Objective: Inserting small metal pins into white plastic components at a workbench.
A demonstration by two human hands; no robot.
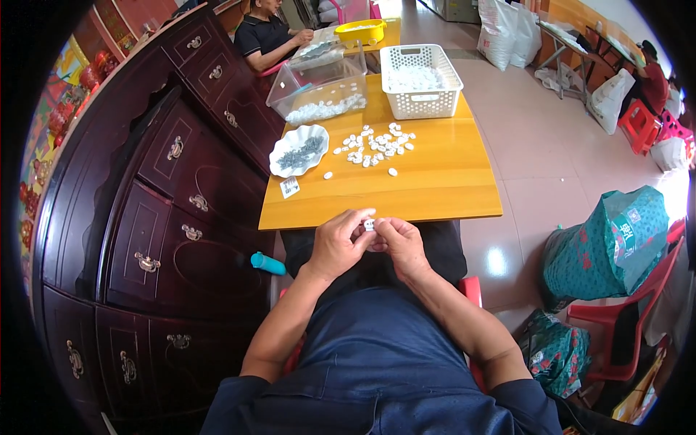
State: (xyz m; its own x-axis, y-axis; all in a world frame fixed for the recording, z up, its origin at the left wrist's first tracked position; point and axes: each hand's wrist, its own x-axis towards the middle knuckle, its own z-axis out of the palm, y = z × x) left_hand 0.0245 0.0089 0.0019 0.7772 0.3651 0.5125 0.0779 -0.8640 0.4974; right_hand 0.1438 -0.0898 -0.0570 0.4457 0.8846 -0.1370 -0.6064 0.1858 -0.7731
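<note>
Just off the near edge of the wooden table [442, 192], both my hands meet over my lap. My left hand [338, 243] is closed, its fingertips on a small white plastic piece [370, 225] with dark marks. From the other side my right hand [402, 246] pinches the same piece between thumb and fingers. Beyond them on the table lies a loose spread of small white oval pieces [373, 148], two of them [392, 172] set apart nearer to me. To their left, a scalloped white dish [278, 163] holds many small grey parts [304, 152].
A white perforated basket [428, 107] and a clear bin [279, 87] with white pieces stand farther back. A dark wooden cabinet [217, 272] flanks the table's left. Another person [264, 36] sits at the far end by a yellow tub [360, 32]. Teal bags [591, 250] stand right.
</note>
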